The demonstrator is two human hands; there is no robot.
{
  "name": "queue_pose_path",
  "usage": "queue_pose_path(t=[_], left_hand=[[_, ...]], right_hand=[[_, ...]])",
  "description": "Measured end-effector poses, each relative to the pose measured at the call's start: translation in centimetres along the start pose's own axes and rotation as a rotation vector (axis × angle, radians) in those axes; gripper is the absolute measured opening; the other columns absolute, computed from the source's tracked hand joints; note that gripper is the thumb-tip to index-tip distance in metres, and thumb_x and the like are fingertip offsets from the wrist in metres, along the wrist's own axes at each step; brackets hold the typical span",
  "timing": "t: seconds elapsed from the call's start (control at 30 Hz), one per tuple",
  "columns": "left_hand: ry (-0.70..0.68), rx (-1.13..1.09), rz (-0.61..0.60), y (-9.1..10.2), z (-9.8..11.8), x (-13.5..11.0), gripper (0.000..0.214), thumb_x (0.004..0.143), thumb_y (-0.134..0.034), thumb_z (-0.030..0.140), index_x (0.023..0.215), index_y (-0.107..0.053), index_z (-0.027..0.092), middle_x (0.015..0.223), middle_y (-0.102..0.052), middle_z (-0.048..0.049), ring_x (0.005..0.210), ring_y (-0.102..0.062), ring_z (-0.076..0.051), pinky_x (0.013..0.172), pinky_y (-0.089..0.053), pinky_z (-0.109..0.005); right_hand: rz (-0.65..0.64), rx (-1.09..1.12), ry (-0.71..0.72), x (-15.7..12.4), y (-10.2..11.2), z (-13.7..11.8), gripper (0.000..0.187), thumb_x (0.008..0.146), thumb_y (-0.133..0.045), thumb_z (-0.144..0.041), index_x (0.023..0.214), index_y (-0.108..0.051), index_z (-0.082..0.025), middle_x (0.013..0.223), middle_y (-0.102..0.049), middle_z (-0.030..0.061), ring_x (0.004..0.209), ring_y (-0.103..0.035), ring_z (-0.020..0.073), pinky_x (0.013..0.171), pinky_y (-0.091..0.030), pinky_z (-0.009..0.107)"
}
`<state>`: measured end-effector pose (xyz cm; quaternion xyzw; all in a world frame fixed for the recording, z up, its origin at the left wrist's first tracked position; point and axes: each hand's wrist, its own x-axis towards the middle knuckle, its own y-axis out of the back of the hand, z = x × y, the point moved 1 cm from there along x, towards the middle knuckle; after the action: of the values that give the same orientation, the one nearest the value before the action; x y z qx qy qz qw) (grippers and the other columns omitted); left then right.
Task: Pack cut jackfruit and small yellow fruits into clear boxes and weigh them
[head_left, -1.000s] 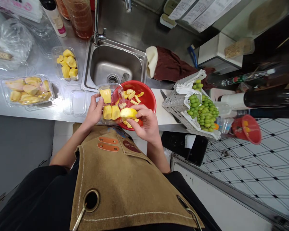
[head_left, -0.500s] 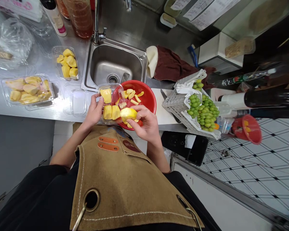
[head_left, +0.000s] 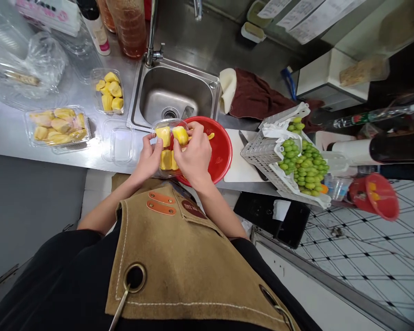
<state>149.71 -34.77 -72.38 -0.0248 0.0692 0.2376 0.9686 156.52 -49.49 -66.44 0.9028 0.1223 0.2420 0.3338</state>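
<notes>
My left hand (head_left: 149, 156) grips the near-left side of a clear plastic container (head_left: 166, 173), tilted over the red colander (head_left: 224, 156). Yellow jackfruit pieces (head_left: 165, 159) sit inside the container. Pinched in my right hand (head_left: 196, 154) is another piece of jackfruit (head_left: 180, 135), held at the container's upper right, beside the piece in the upper left. My right hand hides part of the container and most of the loose fruit in the colander; one yellow strip (head_left: 211, 136) shows.
Left of the sink (head_left: 134, 110) stand two clear boxes of jackfruit, one open (head_left: 109, 94) and one larger (head_left: 57, 126). An empty clear tray (head_left: 117, 143) lies nearby. To the right are a white cutting board (head_left: 239, 168), a knife (head_left: 243, 138) and a basket (head_left: 262, 154) of green grapes (head_left: 308, 168).
My right hand has carried the jackfruit piece up and left, from the container's lower right edge to its upper right part. The view has shifted slightly left.
</notes>
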Motion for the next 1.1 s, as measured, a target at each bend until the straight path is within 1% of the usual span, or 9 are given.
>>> queue_pose_path(t=[0.13, 0.23, 0.43, 0.6, 0.7, 0.8, 0.87, 1.0, 1.1], left_hand=[[-0.014, -0.022, 0.036, -0.1, -0.1, 0.4, 0.079, 0.097, -0.062, 0.088, 0.138, -0.043, 0.023, 0.097, -0.075, -0.0083, 0.081, -0.077, -0.023, 0.074, -0.060, -0.036], [0.000, -0.062, 0.066, -0.2, 0.0, 0.6, 0.080, 0.095, -0.063, 0.089, 0.137, -0.042, 0.024, 0.101, -0.077, -0.0099, 0.086, -0.079, -0.026, 0.075, -0.061, -0.037], [0.066, -0.212, 0.036, -0.6, 0.7, 0.8, 0.074, 0.100, -0.067, 0.079, 0.142, -0.042, 0.024, 0.110, -0.078, -0.0125, 0.101, -0.083, -0.031, 0.086, -0.067, -0.043], [0.252, -0.326, 0.072, -0.1, 1.4, 1.7, 0.066, 0.103, -0.062, 0.078, 0.135, -0.052, 0.022, 0.100, -0.076, -0.0098, 0.089, -0.082, -0.028, 0.077, -0.068, -0.040], [0.287, -0.320, 0.102, 0.8, 2.0, 2.0, 0.067, 0.102, -0.062, 0.080, 0.133, -0.054, 0.021, 0.096, -0.076, -0.0091, 0.086, -0.082, -0.027, 0.074, -0.068, -0.039], [0.221, -0.262, 0.175, 1.5, 2.5, 1.9, 0.068, 0.097, -0.070, 0.079, 0.131, -0.055, 0.022, 0.097, -0.076, -0.0084, 0.087, -0.082, -0.027, 0.074, -0.068, -0.037], [0.192, -0.234, 0.195, 1.8, 2.7, 1.9, 0.069, 0.096, -0.072, 0.079, 0.131, -0.054, 0.023, 0.099, -0.076, -0.0091, 0.089, -0.082, -0.027, 0.074, -0.068, -0.036], [0.117, -0.187, 0.187, 1.5, 2.9, 1.6, 0.067, 0.098, -0.072, 0.076, 0.134, -0.052, 0.024, 0.110, -0.076, -0.0115, 0.102, -0.083, -0.030, 0.081, -0.069, -0.039], [0.068, -0.145, 0.097, 0.7, 2.8, 1.2, 0.067, 0.099, -0.070, 0.076, 0.136, -0.050, 0.024, 0.113, -0.077, -0.0134, 0.112, -0.082, -0.034, 0.086, -0.070, -0.043]], right_hand=[[-0.112, -0.110, -0.003, 0.9, -0.7, -0.4, 0.073, 0.107, -0.061, -0.028, 0.173, -0.032, -0.020, 0.140, -0.073, 0.0198, 0.134, -0.068, 0.0406, 0.115, -0.057, 0.064], [-0.167, -0.093, 0.059, 0.7, -0.5, -0.2, 0.077, 0.107, -0.057, -0.024, 0.177, -0.027, -0.021, 0.145, -0.073, 0.0186, 0.134, -0.071, 0.0365, 0.116, -0.060, 0.059], [-0.113, 0.042, 0.132, -0.1, 0.3, 0.8, 0.062, 0.108, -0.050, -0.020, 0.169, -0.045, -0.024, 0.152, -0.072, 0.0134, 0.137, -0.073, 0.0280, 0.117, -0.063, 0.050], [-0.005, 0.247, 0.147, -3.0, 5.5, 0.8, 0.042, 0.110, -0.063, -0.031, 0.152, -0.066, -0.026, 0.137, -0.080, 0.0115, 0.121, -0.079, 0.0266, 0.111, -0.067, 0.049], [-0.317, 0.380, 0.205, -5.6, 9.5, 1.8, 0.034, 0.111, -0.066, -0.031, 0.144, -0.074, -0.030, 0.129, -0.082, 0.0080, 0.112, -0.081, 0.0228, 0.103, -0.069, 0.045], [-0.750, 0.515, 0.313, -8.1, 11.9, 3.8, 0.035, 0.113, -0.061, -0.031, 0.145, -0.075, -0.033, 0.143, -0.078, 0.0088, 0.130, -0.077, 0.0242, 0.112, -0.065, 0.047], [-0.876, 0.581, 0.284, -9.4, 12.5, 5.4, 0.035, 0.115, -0.054, -0.030, 0.141, -0.077, -0.036, 0.150, -0.076, 0.0067, 0.135, -0.075, 0.0251, 0.115, -0.063, 0.048], [-0.816, 0.529, 0.106, -10.4, 12.7, 7.9, 0.038, 0.114, -0.050, -0.025, 0.096, -0.082, -0.035, 0.121, -0.083, -0.0030, 0.100, -0.084, 0.0217, 0.091, -0.073, 0.040], [-0.581, 0.395, 0.129, -8.7, 12.2, 7.1, 0.023, 0.110, -0.062, -0.029, 0.095, -0.079, -0.036, 0.113, -0.082, -0.0015, 0.098, -0.083, 0.0255, 0.091, -0.073, 0.045]])
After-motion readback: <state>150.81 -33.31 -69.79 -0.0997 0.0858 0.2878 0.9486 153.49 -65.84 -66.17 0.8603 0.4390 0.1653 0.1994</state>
